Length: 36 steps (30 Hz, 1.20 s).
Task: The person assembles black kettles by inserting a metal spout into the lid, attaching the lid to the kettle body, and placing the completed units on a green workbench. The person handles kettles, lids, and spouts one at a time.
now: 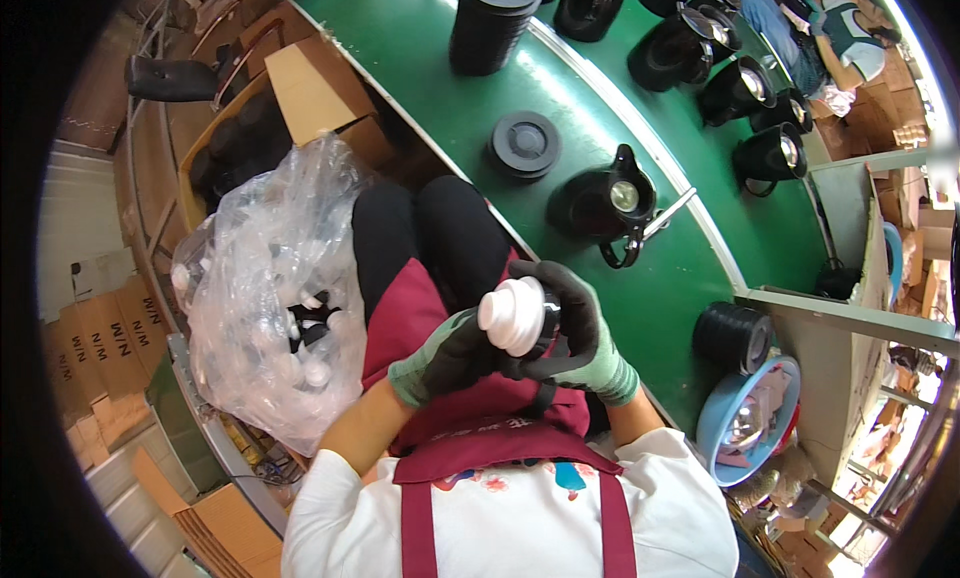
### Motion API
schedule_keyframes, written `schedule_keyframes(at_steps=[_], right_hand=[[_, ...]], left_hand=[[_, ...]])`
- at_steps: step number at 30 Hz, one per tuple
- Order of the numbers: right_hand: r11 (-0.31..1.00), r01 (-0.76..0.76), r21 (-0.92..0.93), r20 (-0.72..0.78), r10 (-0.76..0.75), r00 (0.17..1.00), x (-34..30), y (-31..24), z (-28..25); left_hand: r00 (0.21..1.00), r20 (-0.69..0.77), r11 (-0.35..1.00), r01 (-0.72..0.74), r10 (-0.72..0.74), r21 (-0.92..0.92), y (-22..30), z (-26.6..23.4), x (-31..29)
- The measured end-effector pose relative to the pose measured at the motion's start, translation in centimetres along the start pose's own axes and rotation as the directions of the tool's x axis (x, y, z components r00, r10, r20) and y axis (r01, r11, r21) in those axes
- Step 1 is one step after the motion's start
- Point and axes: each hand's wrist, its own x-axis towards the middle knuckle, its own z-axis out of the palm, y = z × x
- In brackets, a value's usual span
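In front of my lap I hold a white threaded stopper (514,316) with a black part joined to it. My left hand (455,353), in a black and green glove, closes on its left side. From the right, my right hand (582,328), gloved alike, curls its fingers around the black part. Ahead and to the right, a black jug (592,203) with an open top stands on the green table (660,308). A short stack of round black discs (524,144) sits to the left of that jug.
A clear plastic bag (285,218) of white and black parts lies at my left, beside an open carton (300,93). Several black jugs (668,53) stand beyond a white rail (640,118). A taller disc stack (490,28) is far ahead; a blue basin (712,443) is at right.
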Motion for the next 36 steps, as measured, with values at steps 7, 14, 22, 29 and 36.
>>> schedule_keyframes(at_steps=[7,14,22,29,36], right_hand=[[0.912,-0.185,-0.366,-0.513,-0.032,0.858,0.5,-4.0,-11.4],[0.194,-0.156,-0.969,-0.108,0.239,0.965,7.4,-6.0,-14.3],[0.063,0.185,-0.981,0.195,0.385,0.902,9.2,-6.7,-15.5],[0.222,0.047,-0.974,0.089,0.182,0.979,7.8,-6.8,-15.1],[0.172,0.065,-0.983,0.119,0.327,0.938,9.2,-7.2,-15.1]], left_hand=[[0.764,0.253,-0.218,-0.15,0.594,0.964,2.4,1.8,12.4],[0.878,0.14,-0.156,-0.075,0.459,0.985,2.3,2.2,21.1],[0.808,0.196,-0.177,-0.115,0.555,0.977,1.5,0.6,21.8],[0.856,0.149,-0.12,-0.102,0.495,0.988,2.2,1.4,21.2],[0.826,0.17,-0.105,-0.135,0.538,0.985,1.7,0.4,21.8]])
